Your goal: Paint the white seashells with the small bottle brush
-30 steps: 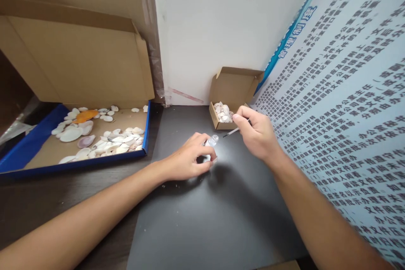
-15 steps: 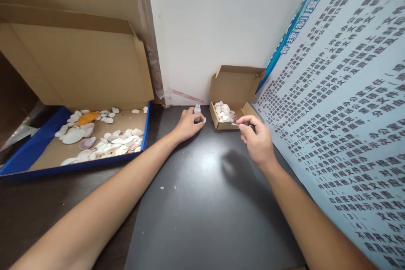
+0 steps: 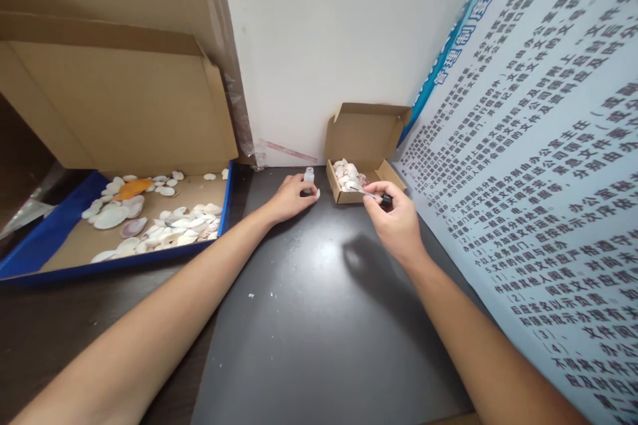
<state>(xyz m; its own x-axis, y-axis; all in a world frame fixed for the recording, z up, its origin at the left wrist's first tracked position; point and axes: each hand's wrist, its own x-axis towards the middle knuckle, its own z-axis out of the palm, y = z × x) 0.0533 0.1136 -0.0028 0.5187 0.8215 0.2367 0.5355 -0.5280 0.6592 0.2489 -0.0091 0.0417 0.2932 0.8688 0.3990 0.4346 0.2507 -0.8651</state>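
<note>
My left hand (image 3: 294, 197) rests on the dark mat, its fingertips closed on a small white shell (image 3: 318, 194). Just behind those fingers stands a small clear bottle (image 3: 309, 174). My right hand (image 3: 396, 216) pinches a thin brush-like tool with a black end (image 3: 386, 200). The tool's narrow tip points left, over the front edge of the small cardboard box (image 3: 349, 198). White and pinkish shells (image 3: 347, 174) fill the left part of that box, whose lid is open. Whether the tip touches a shell cannot be told.
At the left lies a large open blue-edged box (image 3: 74, 216) with many white shells (image 3: 182, 226) and an orange one (image 3: 133, 188). A white panel (image 3: 319, 46) stands behind the mat (image 3: 299, 345). A printed poster (image 3: 538, 166) borders the right side.
The view has shifted slightly. My right hand has turned a little, and the tool in it now shows more clearly. My left hand stays by the bottle with the shell.
</note>
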